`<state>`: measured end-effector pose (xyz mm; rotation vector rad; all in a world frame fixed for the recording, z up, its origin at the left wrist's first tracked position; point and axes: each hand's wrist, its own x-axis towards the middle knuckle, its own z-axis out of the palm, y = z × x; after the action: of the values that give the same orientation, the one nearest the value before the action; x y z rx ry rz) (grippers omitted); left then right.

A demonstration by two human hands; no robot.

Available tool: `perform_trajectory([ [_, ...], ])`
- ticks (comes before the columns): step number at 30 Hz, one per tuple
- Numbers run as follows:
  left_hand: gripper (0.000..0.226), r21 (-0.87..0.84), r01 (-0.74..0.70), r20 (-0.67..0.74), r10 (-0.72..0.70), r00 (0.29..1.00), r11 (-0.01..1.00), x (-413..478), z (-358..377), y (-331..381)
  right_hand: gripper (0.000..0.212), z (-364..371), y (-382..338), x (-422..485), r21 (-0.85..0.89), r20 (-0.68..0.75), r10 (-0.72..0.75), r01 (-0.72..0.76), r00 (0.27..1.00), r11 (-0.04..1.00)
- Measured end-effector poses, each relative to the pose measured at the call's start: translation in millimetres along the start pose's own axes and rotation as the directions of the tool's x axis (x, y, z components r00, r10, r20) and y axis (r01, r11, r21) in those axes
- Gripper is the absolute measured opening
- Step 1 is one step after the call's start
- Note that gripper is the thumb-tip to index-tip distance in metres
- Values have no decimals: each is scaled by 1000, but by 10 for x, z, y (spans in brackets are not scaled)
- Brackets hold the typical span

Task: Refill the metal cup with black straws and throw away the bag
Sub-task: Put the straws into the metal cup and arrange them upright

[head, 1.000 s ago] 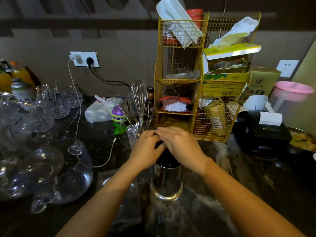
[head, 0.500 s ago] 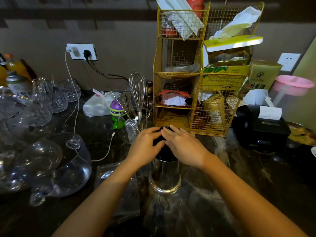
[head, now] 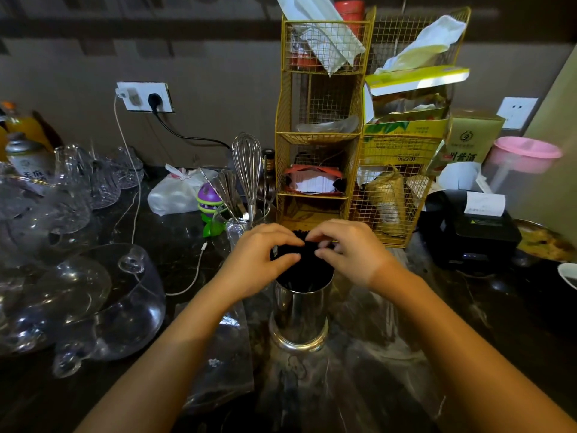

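1. Metal cup (head: 299,317) upright on the dark counter (head: 468,323), taken here as the landmark.
2. Black straws (head: 301,264) packed upright inside the metal cup, ends bunched above its rim.
3. Left hand (head: 260,259) at the upper left of the metal cup, fingers curled over the straw tops, thumb pressed against the bundle's side.
4. Right hand (head: 346,250) at the upper right of the metal cup, thumb and fingertips pinched together on the straw ends.
5. Both hands touching the bundle, fingertips nearly met above the metal cup.
6. Clear plastic bag (head: 223,357) flat on the counter just left of the metal cup, partly under the left forearm, untouched by either hand.
7. Round glass vessels (head: 103,304) clustered farther left of the metal cup.
8. Glass holder with a whisk (head: 247,170) and other utensils behind the metal cup, slightly left.
9. Yellow wire rack (head: 318,139) directly behind the metal cup, stuffed with packets and boxes.
10. Black receipt printer (head: 471,229) behind and well right of the metal cup, pink-lidded container (head: 527,153) beyond it.
11. White charging cable (head: 190,279) trailed across the counter left of the metal cup, up to a wall socket (head: 145,96).
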<state>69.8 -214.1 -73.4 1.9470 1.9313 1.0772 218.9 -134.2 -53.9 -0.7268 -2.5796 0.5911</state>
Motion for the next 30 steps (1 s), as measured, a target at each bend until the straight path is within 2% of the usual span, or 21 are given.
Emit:
perform_trajectory([
  [6, 29, 101, -71, 143, 56, 988, 992, -120, 62, 52, 24, 40, 30, -178, -21, 83, 105, -103, 991, 994],
  [14, 25, 253, -138, 95, 117, 989, 958, -113, 219, 106, 28, 234, 80, -264, 9, 101, 192, -194, 976, 981],
  [18, 19, 246, -141, 92, 121, 988, 959, -73, 245, 96, 22, 349, 110, -268, 60, 31, 198, -200, 980, 978],
  [27, 12, 234, -179, 100, 159, 982, 956, -9, 252, 88, 5, 461, 124, -227, 149, -13, 248, -243, 969, 959],
  [30, 12, 187, -174, 84, 160, 983, 967, 37, 220, 111, 8, 385, 96, -217, 193, -31, 250, -240, 968, 952],
])
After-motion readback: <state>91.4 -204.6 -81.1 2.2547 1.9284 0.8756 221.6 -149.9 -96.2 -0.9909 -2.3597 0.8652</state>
